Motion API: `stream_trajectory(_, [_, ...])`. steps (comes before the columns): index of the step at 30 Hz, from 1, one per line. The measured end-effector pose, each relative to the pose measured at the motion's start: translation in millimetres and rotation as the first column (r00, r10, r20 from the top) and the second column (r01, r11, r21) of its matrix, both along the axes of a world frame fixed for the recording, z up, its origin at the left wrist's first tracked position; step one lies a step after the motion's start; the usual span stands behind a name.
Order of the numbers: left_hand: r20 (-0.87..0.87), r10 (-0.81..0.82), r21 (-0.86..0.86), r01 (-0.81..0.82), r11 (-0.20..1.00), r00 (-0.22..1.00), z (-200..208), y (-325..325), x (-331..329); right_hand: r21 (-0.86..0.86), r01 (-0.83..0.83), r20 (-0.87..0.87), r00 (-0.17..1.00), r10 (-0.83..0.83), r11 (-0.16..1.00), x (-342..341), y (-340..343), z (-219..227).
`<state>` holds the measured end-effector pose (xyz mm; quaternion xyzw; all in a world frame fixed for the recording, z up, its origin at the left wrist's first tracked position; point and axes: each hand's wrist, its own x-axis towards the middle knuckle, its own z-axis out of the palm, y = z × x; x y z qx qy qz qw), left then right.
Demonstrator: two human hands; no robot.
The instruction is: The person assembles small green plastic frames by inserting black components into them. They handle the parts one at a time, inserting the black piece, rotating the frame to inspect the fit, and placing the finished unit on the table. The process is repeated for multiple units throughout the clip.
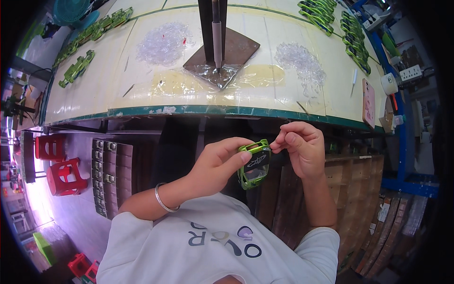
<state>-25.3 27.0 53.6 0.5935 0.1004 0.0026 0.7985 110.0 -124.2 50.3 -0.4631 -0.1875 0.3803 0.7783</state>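
My left hand (218, 163) grips a glossy green plastic frame (248, 181) with a black panel and a see-through window, thumb on its near face and fingers behind. I hold it tilted in front of my chest, just off the table's near edge. Close to the frame's upper right corner is my right hand (305, 149), its thumb and forefinger pinched together. Whatever may be between those fingertips is too small to make out. A silver bangle circles my left wrist.
A dark metal stand (246, 45) rises from the table (109, 90), between piles of clear plastic bits (163, 45) (300, 64). Green frames (354, 40) line both far sides. A pink phone (368, 102) lies at right. Red stools (66, 177) and a compartmented tray (112, 175) stand left.
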Motion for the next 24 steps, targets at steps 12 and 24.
stream_trajectory(12, [0.035, 0.023, 0.095, -0.026, 0.995, 0.999, 7.7, -3.4, 2.6, -0.085, 0.097, 0.524, 0.851, -0.039, 0.992, -18.4, 3.6, 0.2])
stream_trajectory(24, [0.079, 0.038, 0.208, -0.053, 0.977, 0.996, 5.1, -5.1, 1.3, -0.109, 0.157, 0.617, 0.785, -0.057, 0.982, -19.0, 4.4, 0.9])
